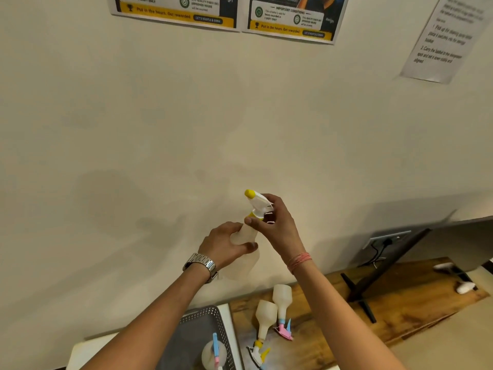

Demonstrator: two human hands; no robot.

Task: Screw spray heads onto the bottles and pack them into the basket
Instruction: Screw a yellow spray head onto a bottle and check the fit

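I hold a translucent white bottle (pixel 244 236) up in front of the wall. My left hand (pixel 226 243) grips its body. My right hand (pixel 274 222) pinches the collar of the white and yellow spray head (pixel 256 201) on its neck. Below, a grey perforated basket (pixel 213 316) holds one bottle with a pink and blue head (pixel 214 352). Two more bottles lie on the wooden table: one with a yellow head (pixel 262 324), one with a pink and blue head (pixel 282 303).
The wooden table (pixel 400 303) runs along the wall. A black stand (pixel 373 284) and a dark panel sit at the right, with a wall socket and cable behind. Small white objects (pixel 465 287) lie at the far right. Posters hang on the wall above.
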